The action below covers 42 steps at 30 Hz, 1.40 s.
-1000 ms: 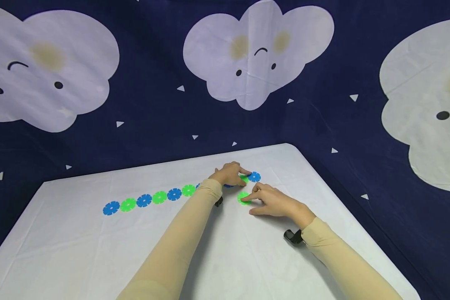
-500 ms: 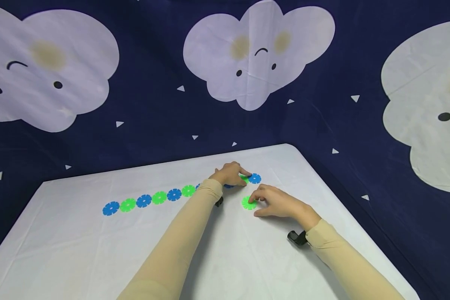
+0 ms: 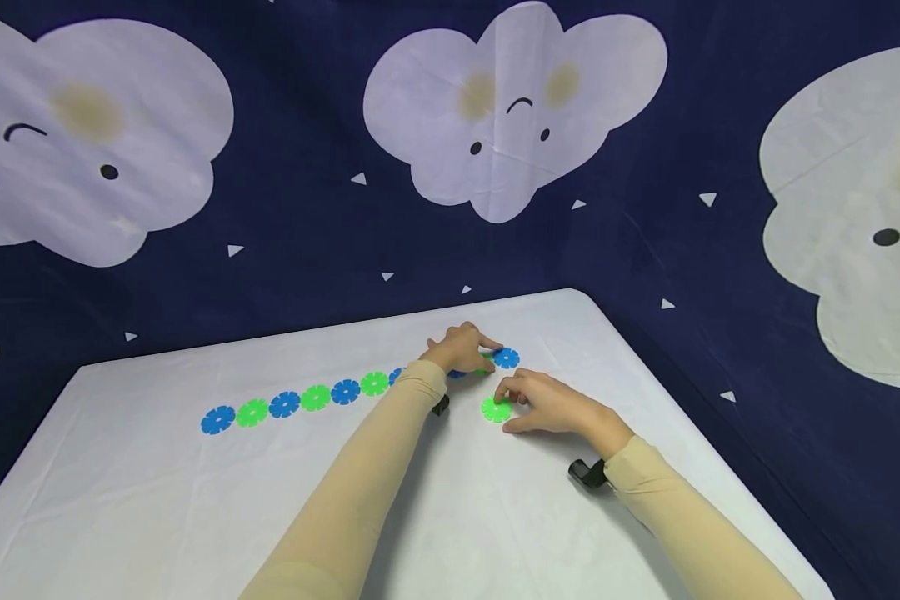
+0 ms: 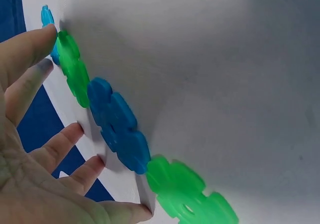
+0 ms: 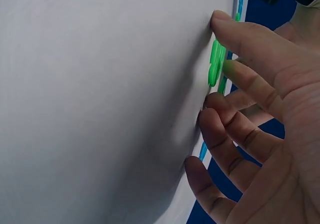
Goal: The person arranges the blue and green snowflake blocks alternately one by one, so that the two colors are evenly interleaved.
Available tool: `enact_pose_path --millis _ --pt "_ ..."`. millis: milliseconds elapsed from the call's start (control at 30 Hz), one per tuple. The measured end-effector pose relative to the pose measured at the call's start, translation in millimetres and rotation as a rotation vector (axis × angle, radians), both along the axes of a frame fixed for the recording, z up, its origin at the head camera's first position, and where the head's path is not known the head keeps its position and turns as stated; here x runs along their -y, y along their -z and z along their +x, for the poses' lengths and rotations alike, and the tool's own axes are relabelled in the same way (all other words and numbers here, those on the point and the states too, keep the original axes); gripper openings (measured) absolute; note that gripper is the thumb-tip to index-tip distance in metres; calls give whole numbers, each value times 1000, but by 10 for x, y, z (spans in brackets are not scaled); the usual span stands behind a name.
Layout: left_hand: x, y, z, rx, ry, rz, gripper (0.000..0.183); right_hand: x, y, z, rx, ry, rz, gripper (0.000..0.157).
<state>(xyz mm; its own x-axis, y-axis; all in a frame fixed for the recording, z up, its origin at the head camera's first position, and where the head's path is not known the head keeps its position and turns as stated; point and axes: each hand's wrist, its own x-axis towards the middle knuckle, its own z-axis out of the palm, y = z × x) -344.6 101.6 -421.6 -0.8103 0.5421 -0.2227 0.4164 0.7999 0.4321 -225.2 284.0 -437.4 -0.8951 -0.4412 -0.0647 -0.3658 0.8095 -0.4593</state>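
Observation:
A row of snowflake-shaped plastic discs, alternately blue and green, lies flat on the white table. My left hand (image 3: pixel 461 348) reaches over the row's right part, its fingers spread, the fingertips at the green disc (image 4: pixel 73 68) and at the blue end disc (image 3: pixel 506 358). In the left wrist view a larger blue disc (image 4: pixel 118 126) lies beside that hand, edge to edge with its green neighbours. My right hand (image 3: pixel 551 402) rests a fingertip on a loose green disc (image 3: pixel 497 411), which lies apart, nearer me than the row. The thumb of that hand stays off to the disc's near side.
The white table (image 3: pixel 195 517) has a rounded far right corner. Behind it hangs a dark blue cloth with pale clouds and small triangles. The row's left end is a blue disc (image 3: pixel 218 420). The left forearm covers part of the row.
The loose green disc has slid a little toward me and to the right under my right hand, whose index finger is now more bent. My left hand has stayed in place.

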Motion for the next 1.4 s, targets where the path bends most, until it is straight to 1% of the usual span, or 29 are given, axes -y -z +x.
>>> enact_pose_path --millis 100,167,467,667,867,1167,1400 --pt "14 0 13 -9 0 -5 48 9 -5 -10 -4 -10 20 52" --pt "19 -2 19 -17 -2 -6 47 11 -9 -16 -8 -20 22 56" --pt "12 21 37 -37 12 -1 48 -13 -10 -71 14 -23 -36 40" --pt "17 26 44 -41 2 12 47 -21 15 -105 59 -19 -94 40" --pt "29 11 47 -48 10 -2 46 -27 46 -67 80 -25 -160 44" --pt "57 42 52 -65 13 -27 45 -27 55 -62 55 -70 -123 50" --pt "81 8 70 -58 18 -19 43 -19 45 -78 42 -78 -87 44"
